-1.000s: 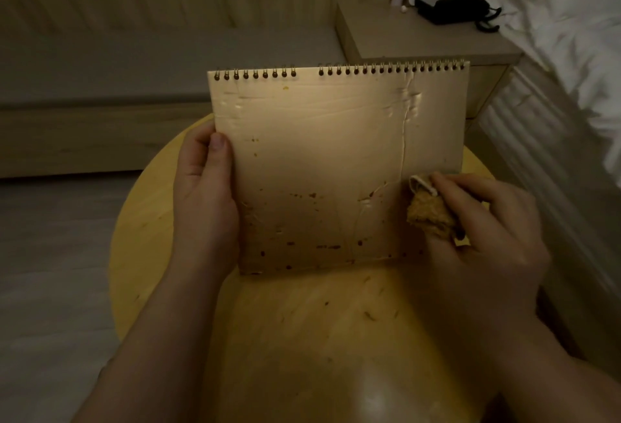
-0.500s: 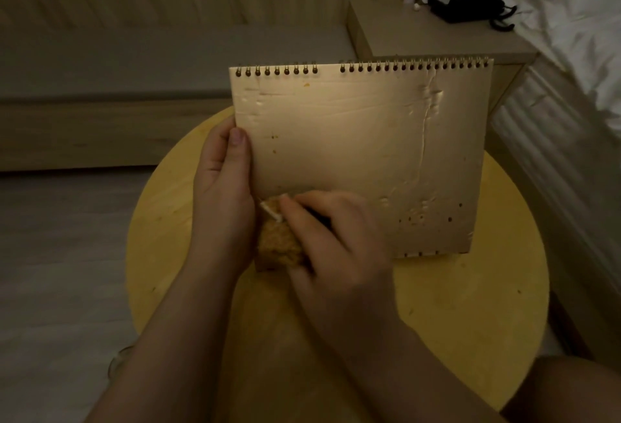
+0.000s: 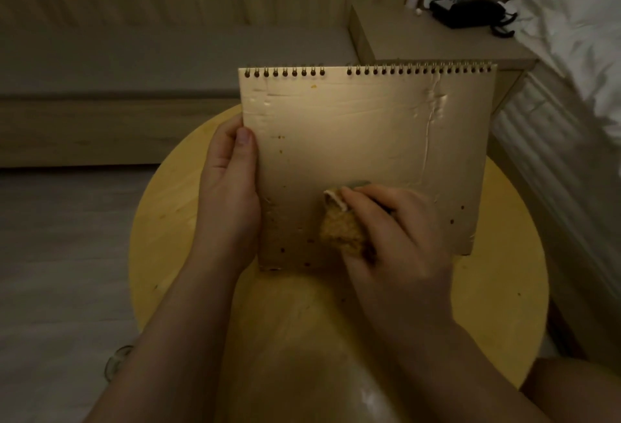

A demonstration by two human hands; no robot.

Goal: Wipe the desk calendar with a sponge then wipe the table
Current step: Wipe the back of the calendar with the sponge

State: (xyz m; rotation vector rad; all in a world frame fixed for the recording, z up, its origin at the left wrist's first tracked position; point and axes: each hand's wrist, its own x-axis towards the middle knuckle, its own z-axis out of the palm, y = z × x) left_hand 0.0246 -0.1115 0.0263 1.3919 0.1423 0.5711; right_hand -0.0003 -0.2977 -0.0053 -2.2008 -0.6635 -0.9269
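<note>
While left hand [image 3: 228,187] grips calendar [image 3: 366,140], right hand [image 3: 400,237] presses sponge [image 3: 339,231].

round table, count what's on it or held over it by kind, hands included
hands: 2, left hand, right hand
tan spiral-bound desk calendar: 1
crumbly orange-brown sponge: 1
total: 4, all over the round yellow wooden table

One desk calendar [image 3: 366,140], one sponge [image 3: 341,232], one round table [image 3: 504,288], two hands
</note>
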